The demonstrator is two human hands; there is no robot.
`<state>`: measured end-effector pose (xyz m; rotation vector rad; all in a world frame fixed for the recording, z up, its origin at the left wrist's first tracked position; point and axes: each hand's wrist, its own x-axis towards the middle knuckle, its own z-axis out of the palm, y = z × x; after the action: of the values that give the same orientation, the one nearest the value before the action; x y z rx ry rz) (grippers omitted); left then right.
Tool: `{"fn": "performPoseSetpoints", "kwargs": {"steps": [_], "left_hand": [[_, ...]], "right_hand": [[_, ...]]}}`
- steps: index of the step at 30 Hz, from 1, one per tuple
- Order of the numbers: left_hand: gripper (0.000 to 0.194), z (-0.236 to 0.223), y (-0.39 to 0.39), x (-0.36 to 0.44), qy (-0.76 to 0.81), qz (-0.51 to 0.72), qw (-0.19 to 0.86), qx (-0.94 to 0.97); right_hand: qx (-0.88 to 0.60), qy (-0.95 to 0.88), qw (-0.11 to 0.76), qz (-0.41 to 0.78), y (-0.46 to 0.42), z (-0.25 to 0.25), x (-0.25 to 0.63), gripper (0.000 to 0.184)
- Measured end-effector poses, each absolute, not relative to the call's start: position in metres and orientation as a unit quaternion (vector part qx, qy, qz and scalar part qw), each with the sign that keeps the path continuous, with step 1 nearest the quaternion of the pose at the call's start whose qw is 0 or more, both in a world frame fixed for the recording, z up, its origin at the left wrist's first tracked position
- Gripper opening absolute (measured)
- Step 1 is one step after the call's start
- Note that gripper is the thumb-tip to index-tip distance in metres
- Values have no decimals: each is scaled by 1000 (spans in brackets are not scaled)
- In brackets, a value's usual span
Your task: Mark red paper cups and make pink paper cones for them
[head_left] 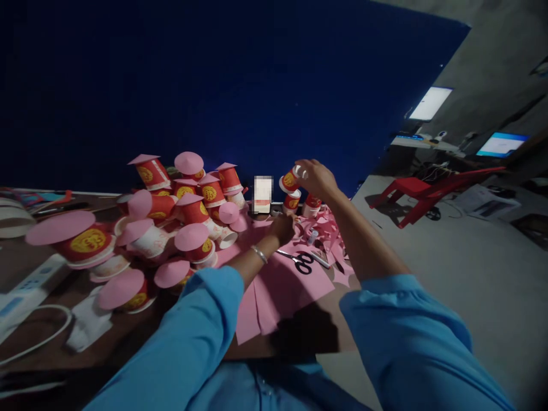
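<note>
My right hand [317, 178] is closed around a red paper cup [289, 181] with a yellow emblem, holding it tilted above another red and white cup [292, 201]. My left hand [283, 229], a bangle at its wrist, is low over the pink paper, just below that second cup. Its fingers are curled; whatever they hold is hidden. To the right of the second cup stands a further red cup [312, 204]. Black-handled scissors [303, 262] lie on the pink sheets [286, 291] nearer to me, beside a small glue stick [313, 237].
Several red cups with pink cone tops [192, 210] crowd the table's left side. Pink paper scraps [334, 234] pile up at right. A phone [262, 195] stands upright against the blue wall [214, 85]. A white power strip [32, 294] and a red chair [422, 191] flank the work area.
</note>
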<state>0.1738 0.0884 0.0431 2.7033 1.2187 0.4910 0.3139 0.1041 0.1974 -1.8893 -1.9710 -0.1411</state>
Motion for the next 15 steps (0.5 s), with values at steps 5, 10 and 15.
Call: {"fn": "performPoseSetpoints", "kwargs": {"steps": [5, 10, 15], "left_hand": [[64, 37, 36, 133, 375, 288, 228, 851], [97, 26, -4, 68, 235, 410, 629, 617], [103, 20, -17, 37, 270, 412, 674, 551]], "right_hand": [[-539, -684, 459, 176, 38, 161, 301, 60], [-457, -682, 428, 378, -12, 117, 294, 61], [-454, -721, 362, 377, -21, 97, 295, 57]]}}
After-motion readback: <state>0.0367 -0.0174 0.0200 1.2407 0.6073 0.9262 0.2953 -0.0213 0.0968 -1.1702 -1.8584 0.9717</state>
